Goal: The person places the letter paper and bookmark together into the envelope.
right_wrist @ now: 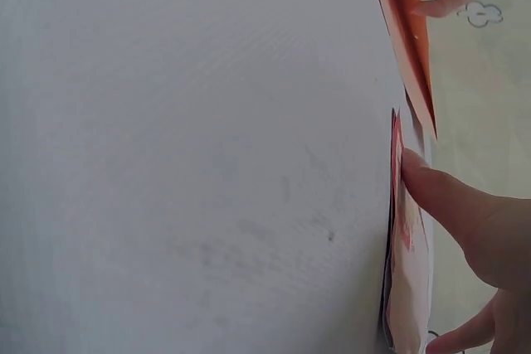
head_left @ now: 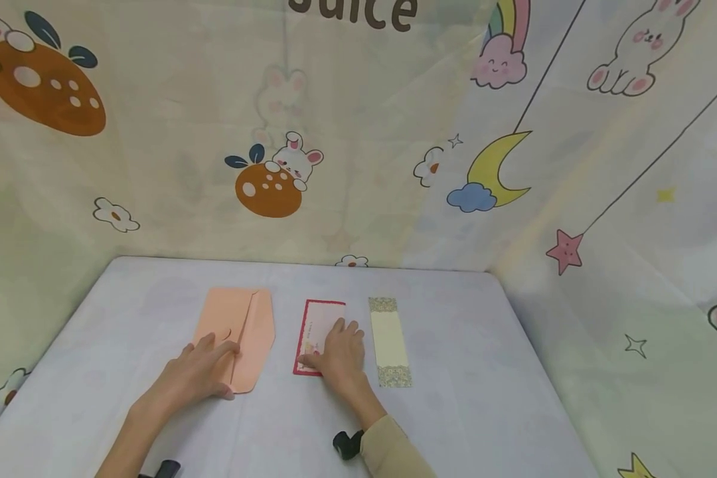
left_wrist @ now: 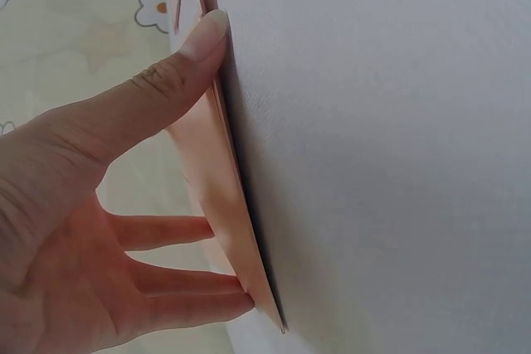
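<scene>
1. One peach envelope (head_left: 239, 335) lies on the table.
2. One red-edged card (head_left: 315, 328) lies there.
3. One cream strip (head_left: 389, 341) with patterned ends lies there.
4. Two hands are on the table: left hand (head_left: 198, 372), right hand (head_left: 338, 355).

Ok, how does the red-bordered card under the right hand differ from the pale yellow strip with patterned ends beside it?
The red-bordered card is wider and has a red edge round a pinkish printed face; the pale yellow strip is narrower, plain in the middle with speckled bands at both ends. The right hand rests on the card; the strip lies untouched. Both lie flat on the white table, long sides running away from the person.
</scene>
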`<state>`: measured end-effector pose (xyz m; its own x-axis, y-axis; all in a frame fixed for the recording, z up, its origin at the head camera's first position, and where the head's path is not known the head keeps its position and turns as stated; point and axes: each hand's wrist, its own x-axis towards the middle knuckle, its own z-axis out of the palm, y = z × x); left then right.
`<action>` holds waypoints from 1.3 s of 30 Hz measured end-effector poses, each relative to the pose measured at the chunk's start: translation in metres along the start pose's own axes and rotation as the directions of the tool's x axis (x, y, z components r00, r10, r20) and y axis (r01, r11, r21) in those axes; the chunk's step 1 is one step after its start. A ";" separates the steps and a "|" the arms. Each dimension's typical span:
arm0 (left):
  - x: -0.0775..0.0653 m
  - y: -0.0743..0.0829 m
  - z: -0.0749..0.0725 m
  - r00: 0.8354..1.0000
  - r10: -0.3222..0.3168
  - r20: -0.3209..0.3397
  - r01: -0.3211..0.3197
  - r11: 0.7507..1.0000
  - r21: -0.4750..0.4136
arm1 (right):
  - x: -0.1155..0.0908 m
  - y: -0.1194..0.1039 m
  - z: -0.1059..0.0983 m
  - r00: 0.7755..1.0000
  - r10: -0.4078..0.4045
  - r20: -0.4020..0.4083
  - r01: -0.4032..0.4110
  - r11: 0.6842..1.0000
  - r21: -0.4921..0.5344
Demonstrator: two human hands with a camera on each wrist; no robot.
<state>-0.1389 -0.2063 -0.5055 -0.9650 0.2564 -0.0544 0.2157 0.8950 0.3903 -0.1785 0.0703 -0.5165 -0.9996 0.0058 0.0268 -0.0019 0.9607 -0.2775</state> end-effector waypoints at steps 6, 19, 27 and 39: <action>-0.001 0.000 -0.001 1.000 0.003 0.000 -0.003 1.000 -0.005 | 0.001 -0.002 -0.005 1.000 0.005 0.003 -0.005 0.999 0.033; -0.002 -0.001 -0.001 1.000 0.003 -0.006 -0.003 1.000 -0.005 | 0.007 0.011 -0.008 0.989 0.085 0.124 -0.122 0.936 0.330; -0.002 0.000 -0.002 1.000 0.013 0.000 -0.013 1.000 -0.010 | 0.014 0.032 -0.009 0.987 0.016 0.163 -0.100 0.848 0.521; 0.001 -0.002 0.000 1.000 -0.006 0.011 0.006 1.000 -0.008 | 0.014 0.051 -0.015 0.975 -0.027 0.221 -0.141 0.693 0.707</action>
<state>-0.1399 -0.2079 -0.5061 -0.9647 0.2547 -0.0669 0.2084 0.8939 0.3969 -0.1927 0.1239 -0.5159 -0.9806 -0.0817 -0.1783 0.1200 0.4689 -0.8751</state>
